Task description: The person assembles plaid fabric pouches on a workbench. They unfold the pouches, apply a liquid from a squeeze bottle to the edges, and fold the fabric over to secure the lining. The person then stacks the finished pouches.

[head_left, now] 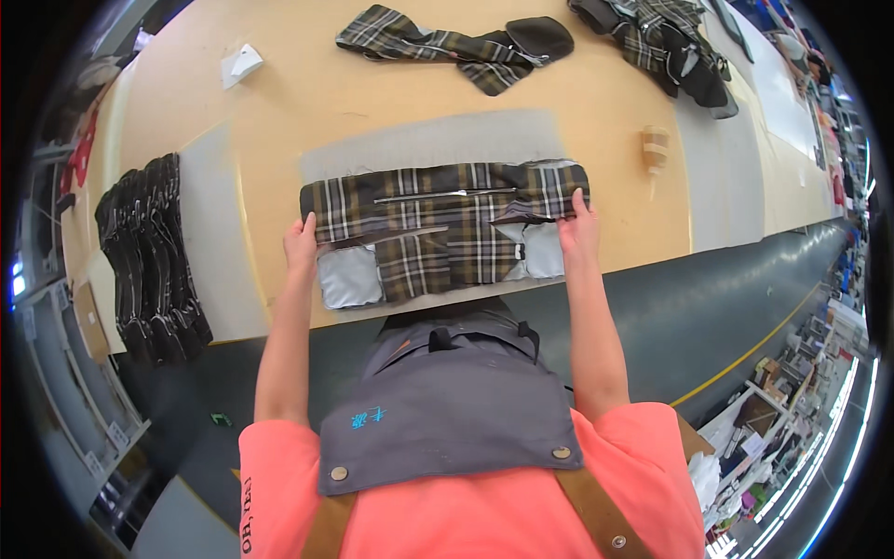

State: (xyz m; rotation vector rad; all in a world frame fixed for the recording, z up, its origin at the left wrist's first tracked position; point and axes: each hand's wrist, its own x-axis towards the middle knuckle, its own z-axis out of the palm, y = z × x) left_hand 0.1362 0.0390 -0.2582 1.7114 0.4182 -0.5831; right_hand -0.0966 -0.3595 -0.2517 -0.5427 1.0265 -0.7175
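1. A plaid fabric piece (414, 207) lies along the near edge of the table (270, 130), with a zipper (400, 199) running across its upper part.
2. The left hand (300, 246) grips the piece's left end, thumb on top; the other fingers are mostly hidden.
3. The right hand (578, 233) holds the right end, its thumb against the cloth and the fingertips beneath out of sight.
4. A pale silvery panel (351, 277) shows at the piece's lower left, another (544, 253) at its lower right.
5. Near the table's near left corner, a stack of dark pieces (149, 252) overhangs the near edge.
6. Toward the far edge lie a loose plaid strip (410, 42) and, farther right, a plaid heap (666, 42).
7. A white scrap (245, 62) rests toward the far left.
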